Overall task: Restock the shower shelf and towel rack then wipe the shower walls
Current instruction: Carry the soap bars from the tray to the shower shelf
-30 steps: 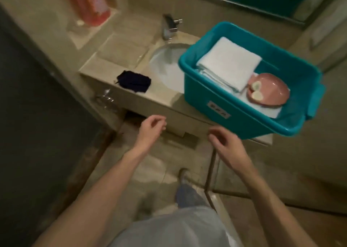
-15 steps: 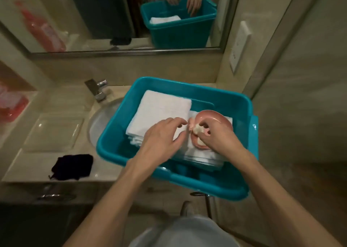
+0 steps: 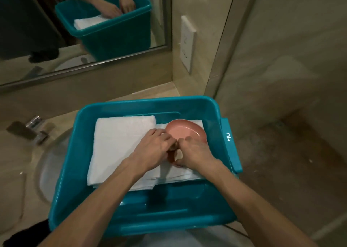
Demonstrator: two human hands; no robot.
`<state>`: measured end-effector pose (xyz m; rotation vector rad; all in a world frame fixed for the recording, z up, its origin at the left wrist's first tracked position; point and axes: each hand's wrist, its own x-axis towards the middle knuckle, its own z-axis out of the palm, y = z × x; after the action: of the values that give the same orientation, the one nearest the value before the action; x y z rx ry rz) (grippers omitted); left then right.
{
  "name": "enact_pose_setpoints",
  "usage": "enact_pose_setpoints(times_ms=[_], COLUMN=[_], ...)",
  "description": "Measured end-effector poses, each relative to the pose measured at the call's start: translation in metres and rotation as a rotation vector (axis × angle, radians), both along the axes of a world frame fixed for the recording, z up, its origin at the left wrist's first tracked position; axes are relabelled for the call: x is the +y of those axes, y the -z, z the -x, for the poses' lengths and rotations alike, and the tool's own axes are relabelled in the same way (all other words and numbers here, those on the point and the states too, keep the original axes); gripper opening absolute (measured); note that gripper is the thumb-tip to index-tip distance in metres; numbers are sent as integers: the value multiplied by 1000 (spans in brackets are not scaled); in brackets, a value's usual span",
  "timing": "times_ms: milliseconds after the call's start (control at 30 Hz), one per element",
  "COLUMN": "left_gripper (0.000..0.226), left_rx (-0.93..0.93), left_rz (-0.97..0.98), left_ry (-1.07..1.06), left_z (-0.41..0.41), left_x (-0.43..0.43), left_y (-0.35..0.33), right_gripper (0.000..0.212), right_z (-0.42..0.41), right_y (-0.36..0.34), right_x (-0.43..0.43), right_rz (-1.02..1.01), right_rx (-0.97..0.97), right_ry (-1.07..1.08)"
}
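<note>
A teal plastic bin (image 3: 131, 105) rests on the vanity, partly over the sink. Inside lie folded white towels (image 3: 120, 136) with a pink soap dish (image 3: 185, 131) on top at the right. Both hands meet at the dish's near edge. My left hand (image 3: 152, 150) pinches a small pale soap (image 3: 173, 148) at its fingertips. My right hand (image 3: 197, 153) curls around another pale piece at the dish's rim, mostly hidden by the fingers. The far part of the dish shows bare.
A mirror (image 3: 75, 31) above the counter reflects the bin and hands. A chrome faucet (image 3: 28, 129) and the sink basin (image 3: 45, 169) are at the left, a dark cloth (image 3: 26, 233) at the bottom left. A wall socket (image 3: 186, 44) and a shower frame (image 3: 221, 59) stand at the right.
My view swung from the floor up to the bin. Both hands went from below the counter into the bin and closed on the soaps in the pink dish.
</note>
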<state>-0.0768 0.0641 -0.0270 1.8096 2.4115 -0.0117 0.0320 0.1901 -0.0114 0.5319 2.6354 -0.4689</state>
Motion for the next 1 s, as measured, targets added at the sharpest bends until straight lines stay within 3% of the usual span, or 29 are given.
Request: enact_pose_setpoints(times_ms=[167,300,433,500,667,767,833,1000], left_gripper=[27,28,25,29,27,17,10,18], left_rx=[-63,-88,-193,-349,-1117,-1431,-1519,-1608], left_rz=[-36,-98,-110,-163,-206,-274,-291,-257], left_ry=[51,80,105,54,-168,-259,-283,-239], left_z=[12,21,29,31,25,13,0,-45], left_x=[6,6,2,-4,-16,-22,-25,-29], left_y=[4,15,11,4,-17,-37,-51,-77], right_gripper=[48,28,28,26,20,16,19,25], right_z=[-4,-9,-22,-32,-66,-86,-100,-138], right_y=[6,1,-6,-15,-43,-63,-73,-75], right_x=[-11,-19,-25,-27,-51,-70,-79,-100], right_rz=[-46,38,123,215,615,802,862,838], right_rx=[39,70,123,222,628,826,891,963], right_ry=[143,272,435,594,1087,1267,1368,1482])
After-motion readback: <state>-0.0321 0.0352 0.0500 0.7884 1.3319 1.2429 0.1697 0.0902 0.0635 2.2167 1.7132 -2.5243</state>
